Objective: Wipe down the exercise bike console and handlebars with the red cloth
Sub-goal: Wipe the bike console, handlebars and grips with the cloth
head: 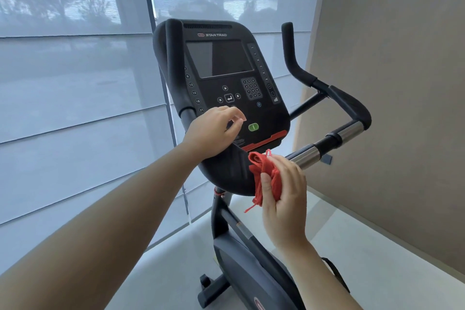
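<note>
The black exercise bike console (221, 70) with a dark screen, keypad and green button stands at centre. My left hand (214, 131) rests on its lower left edge, fingers loosely curled, holding nothing. My right hand (284, 194) grips a bunched red cloth (264, 176) against the console's lower rim, just left of the chrome part of the right handlebar (334, 138). That bar runs up right into a black padded grip and an upright horn (289, 53). The left handlebar (173, 63) rises in front of the console's left side.
Large windows with translucent roller blinds (75, 83) fill the left and back. A beige wall (392, 83) stands close on the right. The bike's frame and shroud (241, 259) drop toward a pale floor (377, 272) below.
</note>
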The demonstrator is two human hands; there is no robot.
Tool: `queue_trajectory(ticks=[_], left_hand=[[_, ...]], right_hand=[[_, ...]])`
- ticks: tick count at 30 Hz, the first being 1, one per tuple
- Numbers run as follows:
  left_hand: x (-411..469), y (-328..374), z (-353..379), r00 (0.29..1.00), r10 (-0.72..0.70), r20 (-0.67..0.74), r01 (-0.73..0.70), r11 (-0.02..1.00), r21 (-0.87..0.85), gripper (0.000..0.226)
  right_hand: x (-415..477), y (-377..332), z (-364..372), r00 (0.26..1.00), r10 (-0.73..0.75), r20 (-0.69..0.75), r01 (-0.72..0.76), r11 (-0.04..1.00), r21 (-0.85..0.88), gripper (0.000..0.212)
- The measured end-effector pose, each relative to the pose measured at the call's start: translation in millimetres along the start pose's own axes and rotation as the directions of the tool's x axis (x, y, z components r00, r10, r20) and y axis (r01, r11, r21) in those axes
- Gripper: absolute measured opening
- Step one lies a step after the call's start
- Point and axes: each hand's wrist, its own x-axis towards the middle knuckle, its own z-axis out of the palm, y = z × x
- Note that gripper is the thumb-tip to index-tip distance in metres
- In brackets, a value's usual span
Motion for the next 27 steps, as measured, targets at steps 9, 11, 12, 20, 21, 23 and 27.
queue_trajectory(ticks=[9, 11, 12, 20, 21, 23, 27], left_hand=[[6, -5, 3, 0.995, 0.094, 0.017, -0.094, 0.996, -0.012, 0.027], [10, -11, 2, 0.990, 0.140, 0.006, -0.140, 0.987, -0.074, 0.028], [13, -14, 0, 0.985, 0.175, 0.001, -0.174, 0.980, -0.101, 0.028], [46, -61, -19, 0.885, 0.466, -0.010, -0.461, 0.873, -0.160, 0.029], [51, -67, -20, 0.869, 0.495, -0.012, -0.489, 0.855, -0.171, 0.028], [59, -74, -18, 0.844, 0.535, -0.021, -0.528, 0.825, -0.201, 0.028], [63, -81, -12, 0.824, 0.566, -0.026, -0.546, 0.781, -0.302, 0.029]], right_hand=[[0, -17, -1, 0.985, 0.174, -0.017, -0.174, 0.984, -0.039, 0.050], [-1, -26, 5, 0.980, 0.192, -0.050, -0.195, 0.978, -0.074, 0.051], [-2, -30, 9, 0.975, 0.206, -0.080, -0.212, 0.974, -0.082, 0.049], [-24, -72, 59, 0.849, 0.300, -0.435, -0.376, 0.921, -0.101, 0.045], [-26, -77, 67, 0.844, 0.271, -0.463, -0.368, 0.920, -0.133, 0.039], [-34, -86, 82, 0.839, 0.205, -0.504, -0.342, 0.919, -0.195, 0.034], [-35, -98, 113, 0.853, 0.080, -0.516, -0.288, 0.897, -0.337, 0.041]])
